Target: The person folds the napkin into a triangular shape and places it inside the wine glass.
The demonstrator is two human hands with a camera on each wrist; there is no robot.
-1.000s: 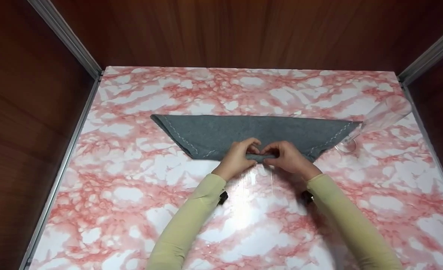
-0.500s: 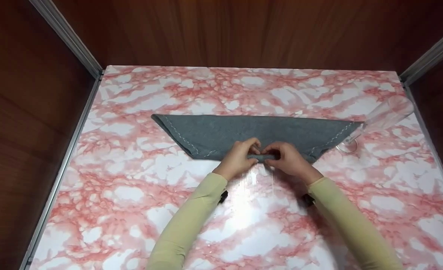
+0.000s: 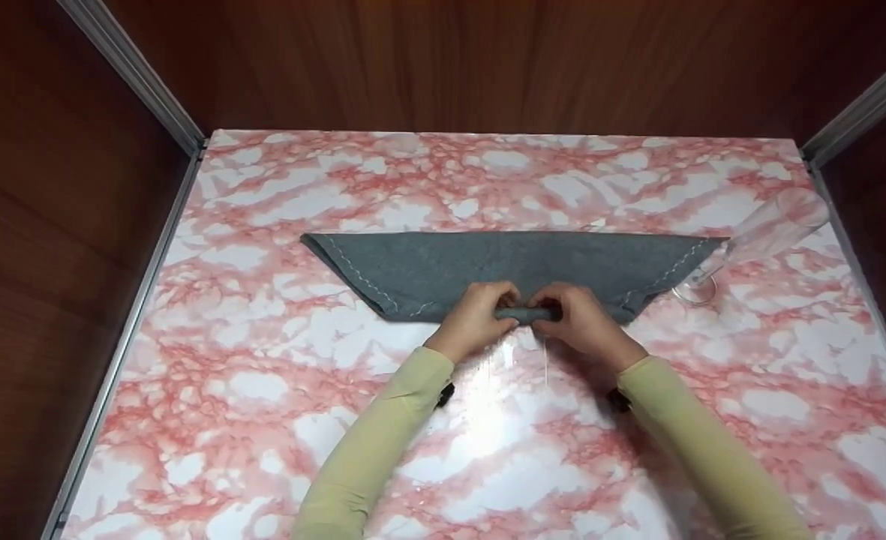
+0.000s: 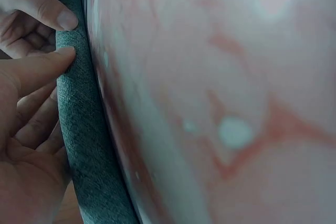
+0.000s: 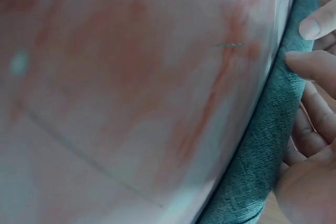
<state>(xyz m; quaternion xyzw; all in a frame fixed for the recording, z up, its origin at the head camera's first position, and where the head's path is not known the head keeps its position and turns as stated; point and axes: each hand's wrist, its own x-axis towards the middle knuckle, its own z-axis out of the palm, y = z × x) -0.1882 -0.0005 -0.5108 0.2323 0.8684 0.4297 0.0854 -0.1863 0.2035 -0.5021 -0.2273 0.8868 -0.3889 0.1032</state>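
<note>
A grey-green cloth napkin [image 3: 412, 262] with pale stitching along its slanted sides lies folded across the middle of the table, its long edge at the back. The near edge is turned into a thick roll [image 4: 86, 114]. My left hand [image 3: 480, 311] pinches this roll, thumb on the near side and fingers curled over the far side. Close beside it, my right hand [image 3: 574, 315] grips the roll the same way, the two sets of fingertips almost meeting. In the right wrist view, both thumbs press on the roll [image 5: 268, 124], while some fingers are hidden behind it.
A clear stemmed glass [image 3: 776, 225] lies on its side at the right, its round foot [image 3: 694, 291] close to the napkin's right corner. The table [image 3: 225, 450] has a shiny red-and-white marbled top. Dark wood panels [image 3: 443, 67] enclose it at the back and sides.
The napkin's back edge has come slightly nearer at the left, and the roll between my hands shows a little more. Both hands keep their grip in nearly the same place.
</note>
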